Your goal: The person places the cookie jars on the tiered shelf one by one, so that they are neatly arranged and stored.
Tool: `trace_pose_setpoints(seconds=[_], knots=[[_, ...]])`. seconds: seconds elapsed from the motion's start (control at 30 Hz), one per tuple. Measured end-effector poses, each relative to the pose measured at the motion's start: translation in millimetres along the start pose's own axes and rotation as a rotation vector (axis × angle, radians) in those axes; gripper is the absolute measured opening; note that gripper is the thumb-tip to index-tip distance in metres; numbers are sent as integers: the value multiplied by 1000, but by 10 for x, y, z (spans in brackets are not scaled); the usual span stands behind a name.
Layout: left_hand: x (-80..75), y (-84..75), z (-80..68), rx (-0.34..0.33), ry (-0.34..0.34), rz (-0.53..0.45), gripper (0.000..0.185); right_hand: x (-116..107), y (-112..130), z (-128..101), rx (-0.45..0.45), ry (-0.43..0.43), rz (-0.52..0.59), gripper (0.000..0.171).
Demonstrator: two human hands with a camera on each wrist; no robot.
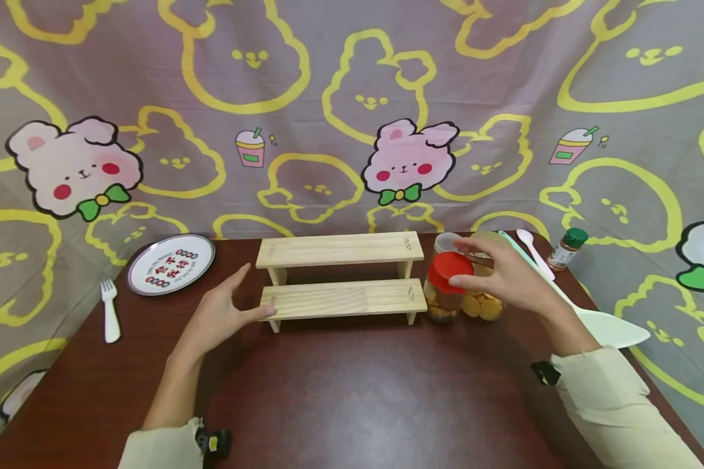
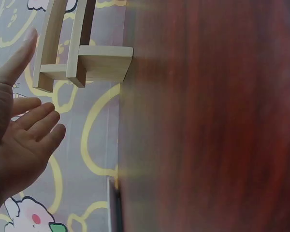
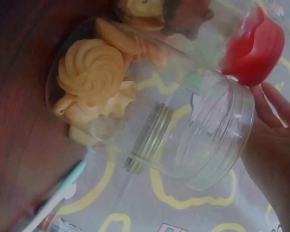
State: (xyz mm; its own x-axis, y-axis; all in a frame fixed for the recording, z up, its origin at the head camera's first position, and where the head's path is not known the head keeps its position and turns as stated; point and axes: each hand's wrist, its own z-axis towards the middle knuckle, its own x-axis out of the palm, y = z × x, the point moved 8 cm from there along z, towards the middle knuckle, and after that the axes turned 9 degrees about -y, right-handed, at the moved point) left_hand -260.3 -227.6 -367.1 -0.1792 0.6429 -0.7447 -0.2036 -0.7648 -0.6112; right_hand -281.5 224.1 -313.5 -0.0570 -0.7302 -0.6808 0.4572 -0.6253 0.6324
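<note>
My left hand [image 1: 216,319] is spread beside a two-step wooden rack [image 1: 343,299], its thumb tip overlapping the lower step's left end in the head view. In the left wrist view, that hand [image 2: 24,135] has its fingers extended near the rack [image 2: 104,63]. Right of the rack, my right hand [image 1: 507,277] grips a red-lidded jar [image 1: 442,301] by its lid, thumb on the near side. Cookies show at its bottom. Next to it stands a clear jar of swirl cookies [image 1: 482,305], large in the right wrist view [image 3: 94,72], where fingers meet the red lid [image 3: 256,48].
A clear-lidded container [image 1: 447,242] stands behind the red lid. A pale turner [image 1: 613,327], a white spoon [image 1: 530,244] and a green-capped shaker [image 1: 568,249] lie or stand at the right. A plate [image 1: 196,277] and white fork [image 1: 110,312] are at the left. A patterned curtain [image 1: 322,85] closes the back.
</note>
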Motion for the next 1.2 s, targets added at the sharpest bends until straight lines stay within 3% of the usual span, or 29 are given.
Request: trace_pose_setpoints(seconds=[0.2,0.37,0.5,0.73,0.9,1.2], knots=[[76,17,-34,-16,38,-116,103,12,-29,14,35,34,70,69],[142,53,-66,-36,79,-303,95,52,-52,36,20,32,47,65],[194,104,-110,-80,105,-397,91,68,-54,57,5,38,10,67],[275,156,-161,-121,126,-434,88,59,-46,85,3,56,-65,71],[318,188,-185,-125,133,-441,87,72,-38,99,18,76,-61,72],[388,222,-230,-155,153,-552,87,75,1,93,-15,56,-69,62]])
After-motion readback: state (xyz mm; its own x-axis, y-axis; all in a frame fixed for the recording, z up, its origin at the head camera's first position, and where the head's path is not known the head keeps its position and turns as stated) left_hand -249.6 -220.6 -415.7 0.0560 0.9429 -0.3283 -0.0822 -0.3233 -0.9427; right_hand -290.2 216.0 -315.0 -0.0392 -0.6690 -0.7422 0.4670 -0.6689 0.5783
